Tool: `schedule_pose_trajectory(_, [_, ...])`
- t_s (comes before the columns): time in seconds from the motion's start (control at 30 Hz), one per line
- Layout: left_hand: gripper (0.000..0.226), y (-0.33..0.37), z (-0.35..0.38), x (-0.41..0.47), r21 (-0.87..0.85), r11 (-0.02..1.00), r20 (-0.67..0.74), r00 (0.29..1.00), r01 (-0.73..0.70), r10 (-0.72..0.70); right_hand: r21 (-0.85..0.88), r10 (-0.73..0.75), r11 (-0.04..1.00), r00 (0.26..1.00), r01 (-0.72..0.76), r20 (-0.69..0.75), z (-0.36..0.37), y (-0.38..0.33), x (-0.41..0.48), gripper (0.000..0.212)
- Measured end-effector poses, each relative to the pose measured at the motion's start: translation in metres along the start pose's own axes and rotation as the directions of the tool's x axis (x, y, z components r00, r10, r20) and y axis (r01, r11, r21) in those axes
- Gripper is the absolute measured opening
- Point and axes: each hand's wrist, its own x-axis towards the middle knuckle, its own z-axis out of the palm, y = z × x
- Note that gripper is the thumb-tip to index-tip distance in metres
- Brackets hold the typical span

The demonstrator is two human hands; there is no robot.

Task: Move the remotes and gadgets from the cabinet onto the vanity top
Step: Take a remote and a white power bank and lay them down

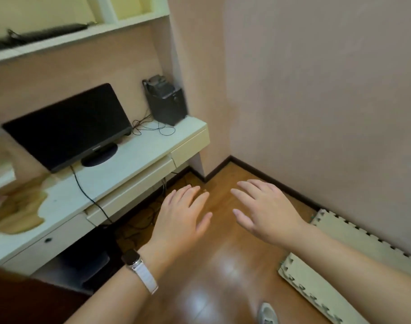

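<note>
Presently both hands, left and right, hover empty with fingers spread; monitor sits on the desk.

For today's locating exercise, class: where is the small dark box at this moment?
In the head view, the dark box stands at the right end of the white desk top, in the wall corner, just right of the black monitor.

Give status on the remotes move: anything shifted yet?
Done: nothing visible; the white desk top shows a monitor, a black speaker and cables. In hand: nothing; left hand and right hand hover open above the wood floor. Left: seemingly the whole move; no remotes in view.
</note>
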Motion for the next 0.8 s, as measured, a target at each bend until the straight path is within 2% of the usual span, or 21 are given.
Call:
schedule_pose_trajectory(0.23, [0.045, 0.017, 0.0, 0.08, 0.081, 0.994, -0.036, 0.997, 0.076, -0.073, 0.031, -0.097, 0.995, 0.992, 0.1, -0.08, -0.018, 0.079, 0.063, 0.05])
schedule_pose_trajectory(0.4, [0.045, 0.024, -0.005, 0.119, 0.138, 0.986, -0.065, 0.994, 0.092, -0.084, 0.022, -0.162, 0.986, 0.983, 0.164, -0.082, -0.025, 0.119, 0.099, 0.05])
schedule_pose_trajectory(0.8, [0.045, -0.023, 0.003, 0.194, 0.158, 0.979, -0.097, 0.988, 0.132, -0.118, 0.021, -0.209, 0.977, 0.973, 0.212, -0.1, -0.011, 0.151, 0.192, 0.048])
